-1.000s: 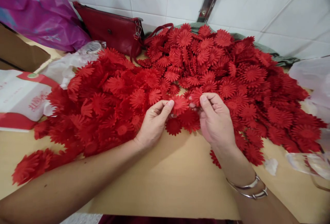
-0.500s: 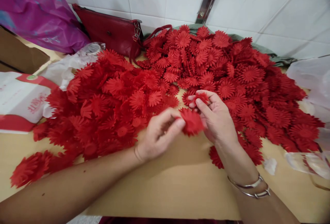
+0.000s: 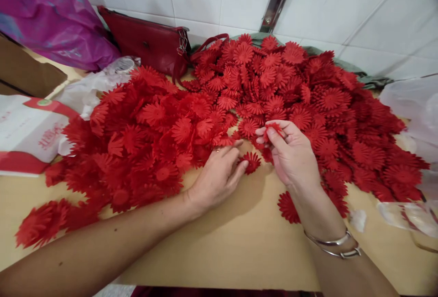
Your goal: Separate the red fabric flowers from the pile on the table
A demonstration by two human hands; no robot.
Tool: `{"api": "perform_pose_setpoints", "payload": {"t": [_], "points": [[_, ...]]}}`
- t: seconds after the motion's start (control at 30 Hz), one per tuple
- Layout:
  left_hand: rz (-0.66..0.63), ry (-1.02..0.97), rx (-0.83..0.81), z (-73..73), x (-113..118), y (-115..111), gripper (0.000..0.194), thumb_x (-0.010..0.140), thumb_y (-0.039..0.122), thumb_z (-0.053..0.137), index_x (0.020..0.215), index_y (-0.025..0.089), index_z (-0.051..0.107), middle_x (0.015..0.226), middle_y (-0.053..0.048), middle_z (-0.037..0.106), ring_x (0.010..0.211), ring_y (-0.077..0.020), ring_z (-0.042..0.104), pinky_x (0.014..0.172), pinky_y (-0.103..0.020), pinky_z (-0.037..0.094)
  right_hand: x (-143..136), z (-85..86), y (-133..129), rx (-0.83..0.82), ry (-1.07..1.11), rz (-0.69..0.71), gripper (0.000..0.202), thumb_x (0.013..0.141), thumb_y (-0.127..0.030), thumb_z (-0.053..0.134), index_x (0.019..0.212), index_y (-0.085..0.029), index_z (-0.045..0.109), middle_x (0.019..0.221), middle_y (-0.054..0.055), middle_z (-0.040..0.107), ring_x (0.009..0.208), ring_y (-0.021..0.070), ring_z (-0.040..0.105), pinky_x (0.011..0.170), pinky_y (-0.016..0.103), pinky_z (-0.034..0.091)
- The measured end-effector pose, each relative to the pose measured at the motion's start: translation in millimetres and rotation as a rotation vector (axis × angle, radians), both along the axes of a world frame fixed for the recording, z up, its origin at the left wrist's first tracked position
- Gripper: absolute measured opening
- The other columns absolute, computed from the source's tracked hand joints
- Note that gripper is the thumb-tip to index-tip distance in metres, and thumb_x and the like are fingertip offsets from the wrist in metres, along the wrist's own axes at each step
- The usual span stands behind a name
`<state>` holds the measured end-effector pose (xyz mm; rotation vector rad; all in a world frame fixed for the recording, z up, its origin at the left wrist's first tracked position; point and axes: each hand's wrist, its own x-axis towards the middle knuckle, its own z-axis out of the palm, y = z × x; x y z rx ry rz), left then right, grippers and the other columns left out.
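Left forearm (image 3: 112, 242) extends from the lower left corner toward frame centre; left hand (image 3: 217, 178) is palm down, thumb apart from the fingers; right forearm (image 3: 338, 251) rises from the lower right; right hand (image 3: 294, 158) is pinched, fingers curled.

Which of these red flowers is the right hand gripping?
The held flower between the thumb and fingers of the right hand; the spread flower by the left hand lies outside that grip.
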<state>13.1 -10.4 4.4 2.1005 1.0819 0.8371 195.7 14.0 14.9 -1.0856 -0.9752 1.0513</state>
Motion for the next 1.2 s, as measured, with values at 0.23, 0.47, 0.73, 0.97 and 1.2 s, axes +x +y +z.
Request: {"api": "perform_pose_setpoints", "payload": {"t": [0.23,0.47,0.73,0.97,1.2], "points": [[0.174,-0.488,-0.18,-3.9,-2,11,0.015,0.1,0.032,0.057,0.094,0.019,0.059,0.09,-0.002,0.06,0.084,-0.0148,0.055,0.082,-0.027,0.047,1,-2.3,-2,0.108,-0.338,-0.121,0.021,0.097,-0.043,0.066,0.107,-0.025,0.068,0.098,0.004,0.077,0.087,0.0168,0.074,0.088,0.036,0.06],[0.184,-0.81,-0.388,-1.7,-2,16,0.024,0.09,0.04,0.073,0.086,0.019,0.063,0.085,0.001,0.06,0.079,-0.0118,0.052,0.079,-0.023,0.046,-10,9.3,-12,0.231,-0.513,0.12,0.038,0.103,-0.043,0.056,0.137,-0.029,0.06,0.154,0.006,0.056,0.148,0.0225,0.046,0.128,0.046,0.032],[0.155,-0.867,-0.455,0.6,-1,16,0.027,0.084,0.041,0.081,0.079,0.018,0.066,0.078,0.003,0.061,0.073,-0.0101,0.053,0.073,-0.022,0.046,-22,2.8,-15,0.108,-0.262,0.264,0.046,0.085,-0.034,0.081,0.127,-0.03,0.062,0.118,0.004,0.07,0.114,0.0197,0.067,0.101,0.038,0.056],[0.157,-0.907,-0.464,0.4,-2,16,0.028,0.08,0.04,0.084,0.076,0.018,0.067,0.077,0.002,0.064,0.073,-0.0097,0.055,0.073,-0.021,0.047,-24,4.1,-19,0.139,-0.34,0.241,0.013,0.086,-0.029,0.081,0.094,-0.025,0.072,0.1,0.002,0.071,0.099,0.0185,0.067,0.095,0.037,0.053],[0.145,-0.896,-0.466,-2.8,-2,18,0.034,0.077,0.043,0.086,0.073,0.018,0.063,0.074,0.004,0.059,0.071,-0.0092,0.05,0.07,-0.021,0.044,-31,-1.1,-19,0.064,-0.014,0.337,0.008,0.086,-0.027,0.081,0.085,-0.027,0.073,0.093,-0.002,0.071,0.091,0.013,0.065,0.089,0.028,0.054]]}}
